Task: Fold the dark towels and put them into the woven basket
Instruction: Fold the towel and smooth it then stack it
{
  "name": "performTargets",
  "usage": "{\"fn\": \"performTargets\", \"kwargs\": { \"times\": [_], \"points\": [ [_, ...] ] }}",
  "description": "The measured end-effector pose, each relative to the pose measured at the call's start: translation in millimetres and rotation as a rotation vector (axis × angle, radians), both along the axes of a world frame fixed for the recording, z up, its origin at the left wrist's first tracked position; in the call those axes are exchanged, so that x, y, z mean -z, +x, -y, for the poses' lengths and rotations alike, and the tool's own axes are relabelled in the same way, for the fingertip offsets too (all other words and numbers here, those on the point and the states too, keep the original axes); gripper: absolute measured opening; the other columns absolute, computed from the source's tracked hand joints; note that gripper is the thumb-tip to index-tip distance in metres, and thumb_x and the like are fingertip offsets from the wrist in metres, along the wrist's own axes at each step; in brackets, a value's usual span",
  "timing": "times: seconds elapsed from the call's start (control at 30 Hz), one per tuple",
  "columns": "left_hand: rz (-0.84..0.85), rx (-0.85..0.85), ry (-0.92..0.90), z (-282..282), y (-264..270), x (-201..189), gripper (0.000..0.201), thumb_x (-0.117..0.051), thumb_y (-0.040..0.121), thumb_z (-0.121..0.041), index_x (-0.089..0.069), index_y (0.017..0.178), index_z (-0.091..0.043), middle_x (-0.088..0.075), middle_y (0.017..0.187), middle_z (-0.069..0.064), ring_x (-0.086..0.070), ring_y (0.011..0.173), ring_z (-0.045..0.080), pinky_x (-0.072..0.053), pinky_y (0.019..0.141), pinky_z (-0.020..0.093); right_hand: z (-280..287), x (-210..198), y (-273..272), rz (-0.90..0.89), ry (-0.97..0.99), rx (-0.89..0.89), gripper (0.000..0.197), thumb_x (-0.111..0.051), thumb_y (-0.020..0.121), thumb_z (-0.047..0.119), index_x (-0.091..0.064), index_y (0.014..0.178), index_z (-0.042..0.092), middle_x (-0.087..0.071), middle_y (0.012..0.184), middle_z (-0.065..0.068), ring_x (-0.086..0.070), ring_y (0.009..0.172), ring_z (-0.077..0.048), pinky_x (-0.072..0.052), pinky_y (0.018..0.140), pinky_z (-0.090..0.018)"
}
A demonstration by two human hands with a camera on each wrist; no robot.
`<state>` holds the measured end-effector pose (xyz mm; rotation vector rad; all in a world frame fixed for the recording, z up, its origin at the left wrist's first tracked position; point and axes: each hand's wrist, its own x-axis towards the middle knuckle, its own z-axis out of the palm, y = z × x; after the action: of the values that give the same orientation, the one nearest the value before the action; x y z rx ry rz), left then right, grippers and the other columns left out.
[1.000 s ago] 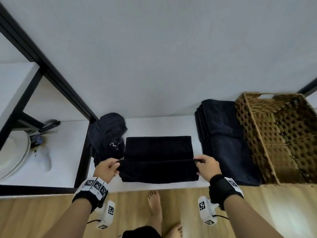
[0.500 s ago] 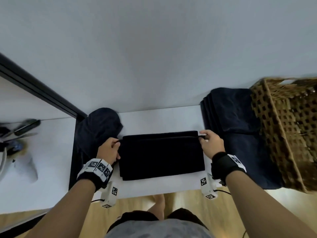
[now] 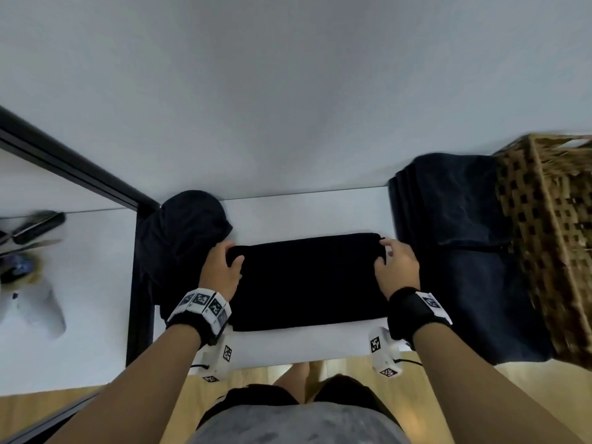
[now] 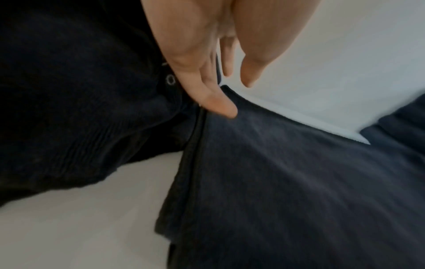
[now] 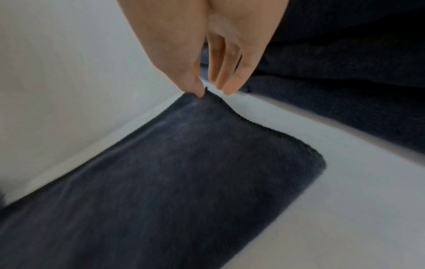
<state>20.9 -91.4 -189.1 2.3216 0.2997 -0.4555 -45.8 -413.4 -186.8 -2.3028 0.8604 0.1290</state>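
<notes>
Because it is soft terry cloth lying in doubled layers, the towel (image 3: 307,280) at centre frame should handle as light, limp and non-slippery; it will sag if lifted by one point, so the sensible holds are its two far corners or the short side edges, layers gathered together. It lies flat on the white bench (image 3: 307,347), folded into a wide rectangle, just left of a stack of dark towels (image 3: 464,251) that sits against the woven basket (image 3: 551,238) at the right edge of frame. A crumpled dark garment (image 3: 182,238) lies at the towel's left end, touching it.

Left hand (image 3: 221,270): palm down at the towel's upper-left corner, fingers loosely extended; in the left wrist view the little finger (image 4: 220,105) presses the folded edge while the others hover spread above the bench. Nothing pinched.

Right hand (image 3: 395,264): palm down at the upper-right corner. In the right wrist view the thumb tip (image 5: 197,91) touches the corner, the other fingers held straight and close together just beside it, apart from the cloth. No grip evident.

Both forearms reach forward in parallel, wrists level.

Judgement: fold laid down, corners being aligned; transfer to basket not yet done.
</notes>
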Motion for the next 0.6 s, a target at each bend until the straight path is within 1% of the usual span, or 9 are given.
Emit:
{"fn": "performTargets", "kwargs": {
  "times": [0.07, 0.17, 0.23, 0.27, 0.3, 0.37, 0.43, 0.53, 0.6],
  "points": [
    [0.107, 0.179, 0.145, 7, -8, 2, 0.032, -0.06, 0.094, -0.018, -0.053, 0.124, -0.009, -0.047, 0.129, 0.008, -0.062, 0.09, 0.027, -0.051, 0.073, 0.034, -14, 1, -10, 0.028, -0.049, -0.115, 0.035, -0.058, 0.085, -0.001, -0.063, 0.118, 0.01, -0.053, 0.127, -0.01, -0.055, 0.112, -0.026, -0.046, 0.094, -0.03],
    [0.08, 0.465, 0.138, 29, -18, 5, 0.042, -0.063, 0.093, -0.022, -0.053, 0.133, -0.012, -0.039, 0.141, 0.002, -0.058, 0.11, 0.022, -0.051, 0.087, 0.035, -39, 5, -16, -0.018, 0.03, -0.352, 0.04, -0.059, 0.088, 0.005, -0.061, 0.126, 0.015, -0.046, 0.138, 0.0, -0.06, 0.101, -0.021, -0.049, 0.089, -0.029],
    [-0.016, 0.638, 0.148, 42, -23, 11, 0.059, -0.064, 0.092, -0.028, -0.041, 0.146, -0.022, -0.022, 0.157, -0.008, -0.052, 0.123, 0.016, -0.051, 0.093, 0.033, -56, 12, -15, -0.094, 0.152, -0.488, 0.052, -0.062, 0.089, 0.01, -0.051, 0.139, 0.022, -0.031, 0.154, 0.008, -0.06, 0.093, -0.014, -0.05, 0.094, -0.029],
    [-0.066, 0.7, 0.171, 45, -23, 14, 0.067, -0.064, 0.092, -0.031, -0.033, 0.15, -0.027, -0.01, 0.161, -0.013, -0.049, 0.128, 0.014, -0.052, 0.093, 0.033, -61, 17, -14, -0.126, 0.2, -0.521, 0.06, -0.064, 0.09, 0.013, -0.044, 0.145, 0.024, -0.022, 0.159, 0.01, -0.059, 0.092, -0.011, -0.05, 0.096, -0.029],
    [-0.115, 0.735, 0.2, 45, -23, 17, 0.073, -0.064, 0.092, -0.034, -0.025, 0.153, -0.03, 0.002, 0.162, -0.017, -0.048, 0.129, 0.014, -0.053, 0.091, 0.034, -62, 21, -12, -0.154, 0.22, -0.531, 0.067, -0.065, 0.09, 0.016, -0.037, 0.149, 0.026, -0.014, 0.162, 0.011, -0.059, 0.097, -0.011, -0.049, 0.098, -0.029],
    [-0.188, 0.752, 0.268, 41, -21, 20, 0.079, -0.062, 0.092, -0.038, -0.013, 0.154, -0.035, 0.016, 0.16, -0.021, -0.053, 0.122, 0.017, -0.056, 0.083, 0.036, -54, 30, -10, -0.213, 0.194, -0.492, 0.078, -0.066, 0.09, 0.022, -0.023, 0.155, 0.025, -0.002, 0.164, 0.012, -0.051, 0.123, -0.014, -0.043, 0.104, -0.028],
    [-0.201, 0.716, 0.341, 32, -22, 22, 0.079, -0.059, 0.094, -0.042, -0.008, 0.154, -0.037, 0.021, 0.159, -0.019, -0.056, 0.116, 0.019, -0.057, 0.078, 0.036, -32, 35, -13, -0.271, 0.123, -0.41, 0.085, -0.067, 0.09, 0.028, -0.014, 0.156, 0.021, 0.004, 0.164, 0.014, -0.039, 0.138, -0.017, -0.039, 0.106, -0.032],
    [-0.192, 0.569, 0.4, 17, -29, 26, 0.076, -0.054, 0.096, -0.044, -0.007, 0.155, -0.033, 0.021, 0.16, -0.012, -0.06, 0.105, 0.021, -0.057, 0.071, 0.036, 0, 37, -18, -0.312, 0.041, -0.362, 0.095, -0.072, 0.086, 0.035, -0.011, 0.157, 0.021, 0.004, 0.164, 0.015, -0.035, 0.142, -0.017, -0.04, 0.106, -0.035],
    [-0.193, 0.482, 0.401, 14, -39, 27, 0.074, -0.052, 0.097, -0.043, -0.008, 0.155, -0.031, 0.018, 0.161, -0.011, -0.062, 0.102, 0.022, -0.057, 0.069, 0.036, 5, 37, -20, -0.308, 0.032, -0.366, 0.097, -0.076, 0.083, 0.032, -0.014, 0.157, 0.021, 0.001, 0.164, 0.015, -0.034, 0.142, -0.016, -0.038, 0.107, -0.034]
  ]
}}
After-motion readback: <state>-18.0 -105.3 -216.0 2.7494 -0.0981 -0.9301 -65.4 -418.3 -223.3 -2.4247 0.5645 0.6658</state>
